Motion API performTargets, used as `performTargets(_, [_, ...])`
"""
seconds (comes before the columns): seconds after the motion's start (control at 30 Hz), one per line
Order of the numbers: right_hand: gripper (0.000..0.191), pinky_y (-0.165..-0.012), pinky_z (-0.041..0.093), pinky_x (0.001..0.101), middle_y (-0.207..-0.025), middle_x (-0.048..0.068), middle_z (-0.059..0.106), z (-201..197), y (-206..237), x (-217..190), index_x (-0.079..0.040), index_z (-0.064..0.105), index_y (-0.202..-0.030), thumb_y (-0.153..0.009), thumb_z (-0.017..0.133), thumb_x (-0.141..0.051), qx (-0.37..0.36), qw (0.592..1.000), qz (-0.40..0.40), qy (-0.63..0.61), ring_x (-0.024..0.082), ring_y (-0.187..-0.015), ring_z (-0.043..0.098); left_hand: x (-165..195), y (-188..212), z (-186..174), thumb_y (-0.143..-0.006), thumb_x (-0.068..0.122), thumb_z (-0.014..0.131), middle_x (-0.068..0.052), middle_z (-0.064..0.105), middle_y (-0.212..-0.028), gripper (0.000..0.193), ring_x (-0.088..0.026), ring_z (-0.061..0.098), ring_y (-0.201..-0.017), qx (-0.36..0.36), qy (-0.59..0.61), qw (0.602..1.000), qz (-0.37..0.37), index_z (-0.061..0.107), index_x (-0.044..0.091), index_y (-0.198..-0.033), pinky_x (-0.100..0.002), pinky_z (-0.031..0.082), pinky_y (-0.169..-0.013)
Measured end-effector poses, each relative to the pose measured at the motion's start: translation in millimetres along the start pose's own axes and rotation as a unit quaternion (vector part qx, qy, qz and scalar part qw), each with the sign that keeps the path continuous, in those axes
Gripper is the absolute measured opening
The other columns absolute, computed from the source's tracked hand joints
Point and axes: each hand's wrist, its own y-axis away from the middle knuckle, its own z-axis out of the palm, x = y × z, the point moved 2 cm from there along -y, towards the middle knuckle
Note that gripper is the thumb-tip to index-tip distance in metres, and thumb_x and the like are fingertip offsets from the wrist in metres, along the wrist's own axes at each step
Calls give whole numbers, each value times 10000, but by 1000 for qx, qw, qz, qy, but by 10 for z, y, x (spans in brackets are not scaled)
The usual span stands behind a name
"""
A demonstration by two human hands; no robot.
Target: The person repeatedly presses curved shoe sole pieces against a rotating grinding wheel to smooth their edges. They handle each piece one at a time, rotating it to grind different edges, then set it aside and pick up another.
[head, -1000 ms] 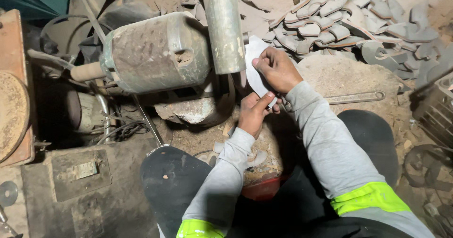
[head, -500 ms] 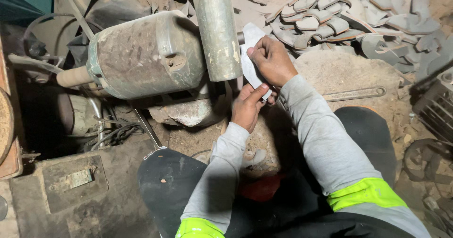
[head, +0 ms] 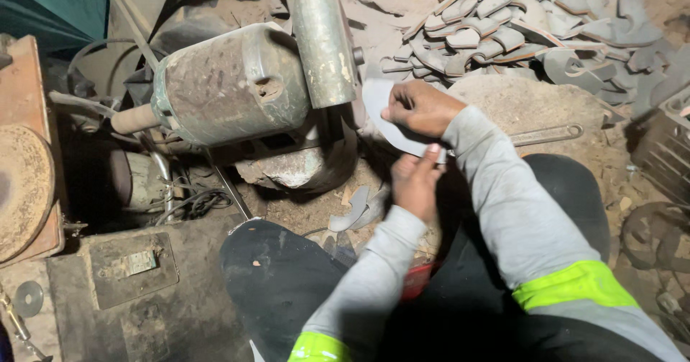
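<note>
Both hands hold one thin curved grey blade (head: 388,121), held up beside the grinder's vertical guard (head: 323,39). Right hand (head: 420,107) is closed over the blade's upper part, knuckles up, fingers curled on the top edge, near the guard; whether it touches the guard, cannot tell. Left hand (head: 415,179) is just below, gripping the blade's lower end, thumb up against the metal. The hands are just apart, left under right, blade running between them on a slant from upper left to lower right. The blade's upper left part shows free of the fingers; the lower end is hidden behind the left thumb.

Both arms are in grey sleeves with yellow-green bands. Dark knees sit either side of the forearms.

Left of the hands is a rusty motor (head: 230,82), lying sideways with a shaft sticking out to the left. Below the guard is a worn grey block (head: 295,168). A few cut blades (head: 356,211) lie on the dirt floor under the left hand. Behind the right hand is a big pile (head: 517,31) of similar curved pieces, well apart. A wrench (head: 546,133) lies on the mound just right of the right forearm. A round rusty disc (head: 21,189) is at far left.
</note>
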Motion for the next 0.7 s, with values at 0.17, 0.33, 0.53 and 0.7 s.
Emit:
performTargets(0.17, [273,-627,474,282,-742,12,673,-146,322,-81,-26,716,-934,-852,790,-275,-226,964,35,-132,105,-694,585,-257,395,163,-915,138,732,-81,736,-915,193,-157,681,-776,72,-183,980,36,724,-20,-1025,-324,568,-718])
performTargets(0.33, [384,-714,559,274,-910,-27,727,-318,475,-213,-75,623,-1167,-864,731,-286,-65,978,41,-193,72,-815,667,358,421,-366,-916,84,672,-88,743,-986,169,-190,702,-872,76,-421,892,144,731,25,-1062,-351,566,-790])
performTargets(0.53, [381,-751,555,287,-914,2,748,-364,509,-245,-90,734,-1202,-910,715,-334,-60,993,74,-65,113,-792,649,1121,511,-495,-924,194,712,-55,707,-764,209,-165,672,-699,44,-487,862,135,739,12,-1023,-335,542,-672])
performTargets(0.7, [372,-764,544,288,-868,33,759,-380,489,-184,-48,775,-1096,-916,711,-367,-83,993,78,-34,110,-801,655,1280,453,-491,-967,230,707,-7,667,-716,238,-112,603,-657,-24,-419,903,91,724,-8,-980,-299,501,-609])
